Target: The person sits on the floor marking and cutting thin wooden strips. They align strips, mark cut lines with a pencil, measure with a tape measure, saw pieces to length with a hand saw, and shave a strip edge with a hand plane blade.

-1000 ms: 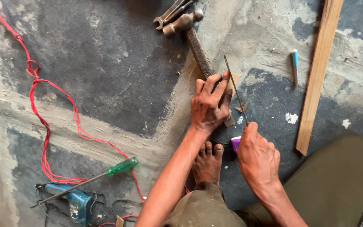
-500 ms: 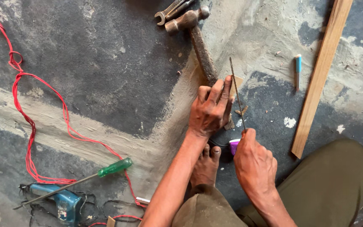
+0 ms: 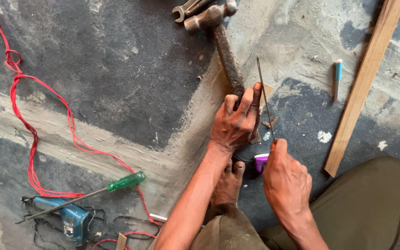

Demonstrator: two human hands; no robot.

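Two hands at work on a concrete floor (image 3: pixel 116 83). Right hand (image 3: pixel 287 178): closed around the purple handle (image 3: pixel 260 162) of a thin file (image 3: pixel 265 99), whose blade runs up and away, slanting slightly left, past the left fingers. Left hand (image 3: pixel 234 122): fingers spread flat, pressing down on a small wood piece (image 3: pixel 268 89) just beside the file; what else lies under the palm cannot be told. A bare foot (image 3: pixel 228 185) sits just below the left wrist. Hammer (image 3: pixel 221 39): wooden shaft running from under the left fingers up to a steel head near the top edge, a wrench (image 3: pixel 184 9) touching it. Wood strip (image 3: pixel 364 83): long, lying diagonally at right, well apart from the hands. Blue pen (image 3: pixel 337 78): between file and strip. Red cable (image 3: pixel 33 134): looping across the left. Green-handled screwdriver (image 3: pixel 116 184) and blue drill (image 3: pixel 68 217): lower left.
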